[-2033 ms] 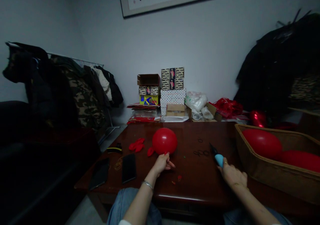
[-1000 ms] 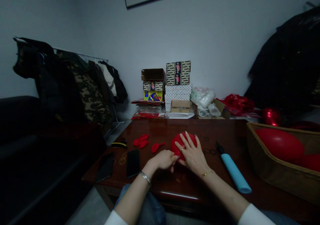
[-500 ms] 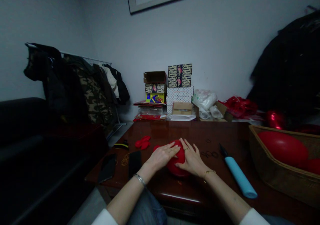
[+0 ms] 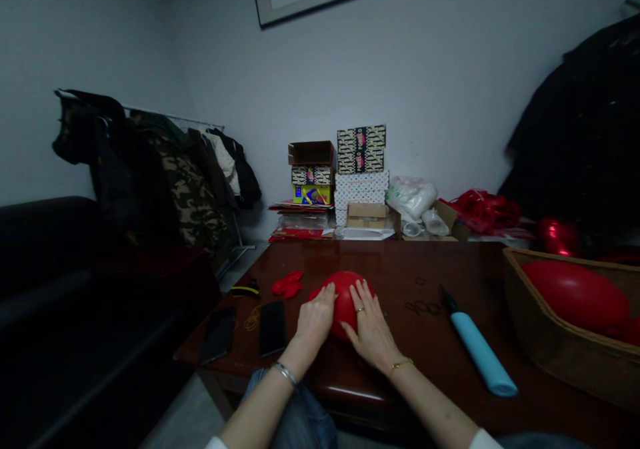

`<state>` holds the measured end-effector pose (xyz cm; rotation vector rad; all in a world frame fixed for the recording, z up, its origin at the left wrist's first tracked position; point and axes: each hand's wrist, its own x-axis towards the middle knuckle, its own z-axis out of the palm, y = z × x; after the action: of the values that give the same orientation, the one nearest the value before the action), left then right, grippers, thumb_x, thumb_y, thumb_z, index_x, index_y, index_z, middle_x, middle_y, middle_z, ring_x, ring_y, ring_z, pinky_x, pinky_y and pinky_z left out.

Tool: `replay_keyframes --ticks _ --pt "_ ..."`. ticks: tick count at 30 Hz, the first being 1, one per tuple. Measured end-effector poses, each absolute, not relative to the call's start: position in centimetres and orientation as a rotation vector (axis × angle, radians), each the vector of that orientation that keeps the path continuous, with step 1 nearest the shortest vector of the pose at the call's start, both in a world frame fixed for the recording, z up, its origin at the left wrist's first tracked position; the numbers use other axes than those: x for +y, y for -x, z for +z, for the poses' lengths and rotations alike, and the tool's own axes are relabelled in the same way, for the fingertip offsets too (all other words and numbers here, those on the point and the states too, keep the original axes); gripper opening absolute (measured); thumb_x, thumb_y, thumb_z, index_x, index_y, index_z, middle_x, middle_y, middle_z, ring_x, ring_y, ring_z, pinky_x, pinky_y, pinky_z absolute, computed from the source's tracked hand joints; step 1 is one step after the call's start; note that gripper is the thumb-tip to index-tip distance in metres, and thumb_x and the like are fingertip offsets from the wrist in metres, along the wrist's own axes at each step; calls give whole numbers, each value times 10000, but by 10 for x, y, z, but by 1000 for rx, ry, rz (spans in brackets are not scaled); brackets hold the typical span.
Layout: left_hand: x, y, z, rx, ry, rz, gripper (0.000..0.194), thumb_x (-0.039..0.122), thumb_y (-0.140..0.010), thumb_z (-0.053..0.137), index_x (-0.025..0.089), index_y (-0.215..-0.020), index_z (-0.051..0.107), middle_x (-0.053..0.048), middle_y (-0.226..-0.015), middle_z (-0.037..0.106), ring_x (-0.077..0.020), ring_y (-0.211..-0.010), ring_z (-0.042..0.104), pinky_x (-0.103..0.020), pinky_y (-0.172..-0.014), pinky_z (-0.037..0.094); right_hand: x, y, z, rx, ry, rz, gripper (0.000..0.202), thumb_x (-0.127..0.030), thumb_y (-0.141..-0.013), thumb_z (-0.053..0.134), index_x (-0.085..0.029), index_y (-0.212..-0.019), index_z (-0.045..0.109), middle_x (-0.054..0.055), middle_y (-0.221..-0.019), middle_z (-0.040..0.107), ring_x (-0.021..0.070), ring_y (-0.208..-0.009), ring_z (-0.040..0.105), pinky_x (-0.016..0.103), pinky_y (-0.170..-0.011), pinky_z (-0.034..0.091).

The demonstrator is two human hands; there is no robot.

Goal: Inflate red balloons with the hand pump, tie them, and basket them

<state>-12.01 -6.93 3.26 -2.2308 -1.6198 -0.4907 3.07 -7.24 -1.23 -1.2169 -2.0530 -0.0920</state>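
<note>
An inflated red balloon [image 4: 345, 282] is between my two hands above the near part of the dark red table. My left hand [image 4: 316, 316] is closed at the balloon's left side, its fingers curled; what exactly they pinch is hidden. Spread over the balloon's right side, the fingers of my right hand [image 4: 369, 322] steady it, with the thumb lower down. Several limp red balloons [image 4: 288, 284] lie to the left of my hands. A light blue hand pump [image 4: 483, 352] with a black nozzle rests on the right.
Two dark phones [image 4: 273, 329] and yellow bands [image 4: 253, 318] lie at the left. Thin dark rings [image 4: 423, 308] are near the pump. A wicker basket [image 4: 545, 342] with red balloons stands at the right edge. Stacked boxes [image 4: 361, 192] rise behind the table.
The balloon shows more of its round top now. My left hand has turned and curled its fingers at the balloon's left side; my right hand has shifted slightly left.
</note>
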Motion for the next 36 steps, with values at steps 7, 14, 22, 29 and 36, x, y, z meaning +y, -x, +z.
replay_keyframes --ticks 7,14,22,29,36 --pt "-81 120 39 -1510 2358 -518 355 187 -907 418 113 -1238 520 -169 -1188 604 -223 -1047 611 -313 -789 550 -69 -15 -4 -1990 1466 -91 847 -391 -727 580 -125 -1424 176 168 -1475 247 300 -1370 156 593 -1066 66" --pt "-75 142 54 -1032 2566 -505 437 141 -881 458 150 -1317 437 -103 -1324 508 -178 -1271 403 -319 -1014 412 -60 -38 11 -2158 1255 314 1235 -498 -531 739 -191 -1446 -32 123 -1466 288 264 -1347 230 484 -1092 142" --pt "-64 141 36 -1378 2302 -579 335 186 -913 407 119 -1214 537 -156 -1196 602 -207 -1079 592 -322 -891 501 -67 -45 0 -2008 1158 366 844 -262 -746 597 -169 -1440 125 145 -1467 269 202 -1353 234 388 -1098 228" --pt "-74 125 35 -1749 2138 -499 366 229 -931 367 126 -1250 513 -181 -1147 626 -225 -930 662 -302 -725 549 -80 -5 -9 -2035 1333 227 989 -427 -671 626 -119 -1442 89 147 -1519 78 276 -1389 -35 541 -1083 161" --pt "-82 129 51 -1588 2330 -440 340 217 -911 423 134 -1220 535 -159 -1192 606 -218 -1038 616 -289 -790 537 -66 -1 7 -2005 1476 250 871 -444 -700 575 -149 -1421 185 144 -1483 233 294 -1375 139 582 -1062 125"
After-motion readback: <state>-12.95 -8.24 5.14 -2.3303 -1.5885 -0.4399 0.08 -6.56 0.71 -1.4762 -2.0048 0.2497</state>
